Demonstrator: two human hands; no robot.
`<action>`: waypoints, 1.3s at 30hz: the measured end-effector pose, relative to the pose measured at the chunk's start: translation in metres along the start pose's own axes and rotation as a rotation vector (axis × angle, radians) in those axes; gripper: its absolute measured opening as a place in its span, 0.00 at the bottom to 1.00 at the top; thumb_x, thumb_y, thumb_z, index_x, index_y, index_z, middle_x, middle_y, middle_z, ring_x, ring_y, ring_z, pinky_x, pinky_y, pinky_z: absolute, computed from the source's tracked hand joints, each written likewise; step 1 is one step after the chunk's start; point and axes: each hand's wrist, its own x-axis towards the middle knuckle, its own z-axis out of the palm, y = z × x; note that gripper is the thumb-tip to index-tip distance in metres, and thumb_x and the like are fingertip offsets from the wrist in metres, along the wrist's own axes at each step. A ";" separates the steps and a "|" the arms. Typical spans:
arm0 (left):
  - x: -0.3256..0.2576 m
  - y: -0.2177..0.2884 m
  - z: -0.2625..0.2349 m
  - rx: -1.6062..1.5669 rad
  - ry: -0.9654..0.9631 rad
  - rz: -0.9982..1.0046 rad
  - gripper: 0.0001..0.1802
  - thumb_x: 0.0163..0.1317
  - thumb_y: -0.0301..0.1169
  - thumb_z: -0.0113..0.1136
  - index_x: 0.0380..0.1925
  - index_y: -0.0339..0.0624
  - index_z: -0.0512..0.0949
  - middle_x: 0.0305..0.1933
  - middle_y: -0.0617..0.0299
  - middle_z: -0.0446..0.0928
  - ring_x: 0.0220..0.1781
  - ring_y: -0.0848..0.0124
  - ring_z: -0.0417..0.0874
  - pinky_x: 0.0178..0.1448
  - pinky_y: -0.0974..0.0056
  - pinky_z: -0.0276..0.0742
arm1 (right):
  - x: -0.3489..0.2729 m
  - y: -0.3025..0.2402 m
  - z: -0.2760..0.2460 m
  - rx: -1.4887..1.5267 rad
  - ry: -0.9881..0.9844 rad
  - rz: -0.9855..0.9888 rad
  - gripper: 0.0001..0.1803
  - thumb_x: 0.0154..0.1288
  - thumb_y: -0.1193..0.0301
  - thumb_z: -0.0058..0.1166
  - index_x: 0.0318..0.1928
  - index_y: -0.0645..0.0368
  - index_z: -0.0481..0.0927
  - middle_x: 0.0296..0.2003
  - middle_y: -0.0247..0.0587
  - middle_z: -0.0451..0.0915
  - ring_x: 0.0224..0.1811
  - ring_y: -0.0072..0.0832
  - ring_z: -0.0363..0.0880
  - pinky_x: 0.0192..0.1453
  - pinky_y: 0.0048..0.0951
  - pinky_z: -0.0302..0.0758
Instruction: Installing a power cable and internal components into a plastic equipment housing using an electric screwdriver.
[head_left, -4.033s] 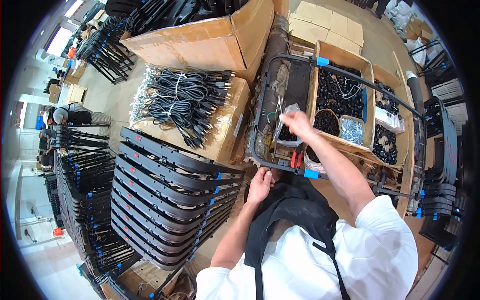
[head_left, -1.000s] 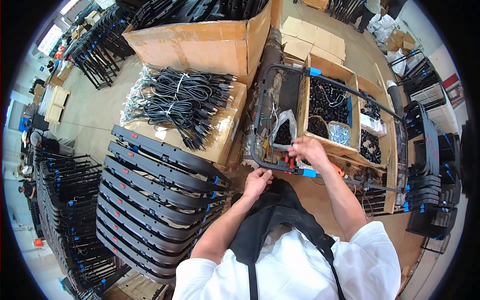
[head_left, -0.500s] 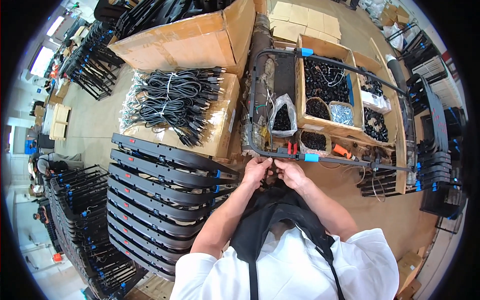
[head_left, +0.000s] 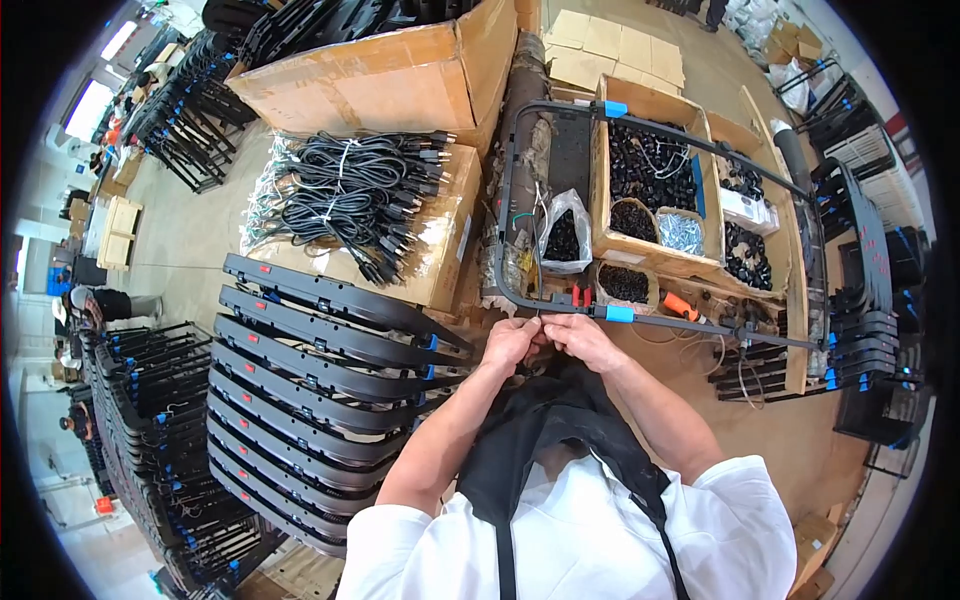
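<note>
Frames (head_left: 330,291), dark and curved, lie stacked at the person's left. Just ahead, 1 black tubular frame (head_left: 660,319), the thing being worked at, has its far rail crossing over a wooden bin (head_left: 670,263) and its near rail right by the hands. The left hand (head_left: 508,342) and the right hand (head_left: 586,342) meet there, fingers curled and tips close together; whether they pinch anything I cannot tell. The step in hand seems to be fine 2-handed work near the frame's corner, and the next move calls for steady, matched fingertips. A red-handled tool (head_left: 588,296) sits just beyond them; a thin wire (head_left: 540,250) runs toward the fingers.
</note>
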 end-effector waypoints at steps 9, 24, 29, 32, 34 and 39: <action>-0.018 -0.029 0.007 0.157 0.240 0.427 0.14 0.75 0.38 0.63 0.44 0.37 0.85 0.28 0.67 0.81 0.29 0.81 0.74 0.34 0.67 0.72 | -0.005 -0.094 0.031 -1.208 -0.121 -0.665 0.18 0.69 0.66 0.53 0.53 0.62 0.86 0.49 0.50 0.86 0.53 0.49 0.86 0.57 0.44 0.82; -0.030 -0.036 -0.005 0.086 0.222 0.522 0.17 0.77 0.38 0.59 0.54 0.37 0.81 0.46 0.57 0.86 0.47 0.71 0.83 0.55 0.62 0.79 | 0.032 -0.104 0.039 -1.787 -0.524 -0.906 0.15 0.64 0.70 0.57 0.50 0.64 0.80 0.44 0.52 0.85 0.47 0.47 0.88 0.52 0.46 0.83; -0.027 -0.040 -0.013 0.206 0.187 0.449 0.14 0.78 0.38 0.56 0.51 0.40 0.81 0.39 0.63 0.82 0.43 0.73 0.79 0.49 0.62 0.78 | 0.035 -0.114 0.022 -1.557 -0.507 -0.702 0.10 0.68 0.69 0.60 0.46 0.61 0.83 0.44 0.51 0.84 0.50 0.50 0.85 0.55 0.48 0.82; -0.022 -0.048 -0.016 0.030 0.105 0.449 0.13 0.77 0.39 0.56 0.49 0.43 0.81 0.34 0.68 0.77 0.37 0.77 0.75 0.42 0.66 0.75 | 0.032 -0.112 0.021 -1.402 -0.465 -0.663 0.11 0.66 0.69 0.61 0.46 0.61 0.84 0.44 0.51 0.84 0.50 0.50 0.85 0.55 0.48 0.81; -0.033 -0.036 -0.016 0.165 0.130 0.424 0.16 0.75 0.40 0.54 0.46 0.37 0.80 0.39 0.55 0.82 0.43 0.64 0.81 0.52 0.57 0.77 | 0.031 -0.106 0.018 -1.354 -0.441 -0.681 0.11 0.66 0.70 0.62 0.46 0.61 0.84 0.42 0.49 0.84 0.48 0.48 0.85 0.54 0.46 0.81; -0.042 -0.026 -0.019 0.177 0.110 0.368 0.16 0.75 0.40 0.55 0.43 0.36 0.80 0.38 0.57 0.82 0.41 0.67 0.80 0.50 0.59 0.76 | 0.033 -0.098 0.018 -1.277 -0.506 -0.989 0.10 0.65 0.73 0.63 0.45 0.62 0.85 0.38 0.44 0.82 0.45 0.44 0.85 0.50 0.40 0.82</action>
